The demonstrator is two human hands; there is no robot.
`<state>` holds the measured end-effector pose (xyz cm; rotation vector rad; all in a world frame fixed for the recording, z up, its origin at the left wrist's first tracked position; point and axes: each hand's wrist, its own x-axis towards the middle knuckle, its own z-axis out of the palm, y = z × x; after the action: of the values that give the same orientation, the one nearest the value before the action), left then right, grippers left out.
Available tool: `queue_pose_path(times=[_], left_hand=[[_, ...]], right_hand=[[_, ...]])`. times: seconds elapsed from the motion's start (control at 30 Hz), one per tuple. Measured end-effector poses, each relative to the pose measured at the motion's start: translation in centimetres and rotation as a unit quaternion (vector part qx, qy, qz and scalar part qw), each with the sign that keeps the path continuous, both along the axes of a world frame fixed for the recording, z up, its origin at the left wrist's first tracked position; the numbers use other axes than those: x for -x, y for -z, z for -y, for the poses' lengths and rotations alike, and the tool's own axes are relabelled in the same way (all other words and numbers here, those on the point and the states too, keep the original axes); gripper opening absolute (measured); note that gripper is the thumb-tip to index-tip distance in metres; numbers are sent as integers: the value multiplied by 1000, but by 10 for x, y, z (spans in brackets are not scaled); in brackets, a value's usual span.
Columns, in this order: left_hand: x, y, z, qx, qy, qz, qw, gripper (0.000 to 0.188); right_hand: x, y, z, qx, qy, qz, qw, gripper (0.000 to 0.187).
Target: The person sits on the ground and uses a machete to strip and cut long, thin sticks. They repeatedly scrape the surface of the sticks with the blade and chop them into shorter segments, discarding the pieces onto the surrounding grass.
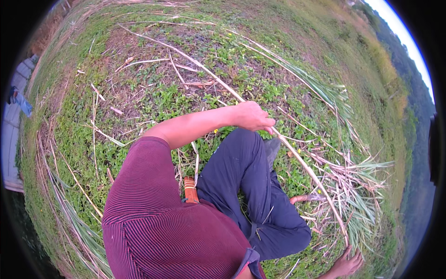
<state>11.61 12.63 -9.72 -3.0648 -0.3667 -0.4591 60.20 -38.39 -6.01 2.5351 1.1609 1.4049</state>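
A long, thin, pale cane stalk (304,163) runs slantwise from the far left, across in front of my bent legs, down to the near right. My left hand (253,116) is wrapped round it near its middle, above my knee. At its near end, my right hand (346,265) has its fingertips on the stalk; part of this hand is dim and close to the picture's lower edge. A knife with a brown wooden handle (301,198) lies beside my leg, its blade partly under the stalk. At my waist sits an orange-brown wooden piece (190,189) with pale bands.
A heap of green and dry cane leaves (357,186) lies at the right. Further leafy stalks (302,76) stretch across the far ground, with more leafy stalks (79,232) at the left. Low green weeds cover the slope. Grey paving (14,135) borders the left.
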Motion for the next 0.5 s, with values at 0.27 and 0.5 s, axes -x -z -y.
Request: queue_pose_path(times=[0.27, 0.5], left_hand=[[-127, -32, 34, 136, -115, -56, 982, 50], [-185, 26, 5, 202, -124, -95, 967, 53]], right_hand=[[154, 95, -146, -342, -78, -411, 842, 44], [157, 180, -206, -46, 69, -645, 760, 61]])
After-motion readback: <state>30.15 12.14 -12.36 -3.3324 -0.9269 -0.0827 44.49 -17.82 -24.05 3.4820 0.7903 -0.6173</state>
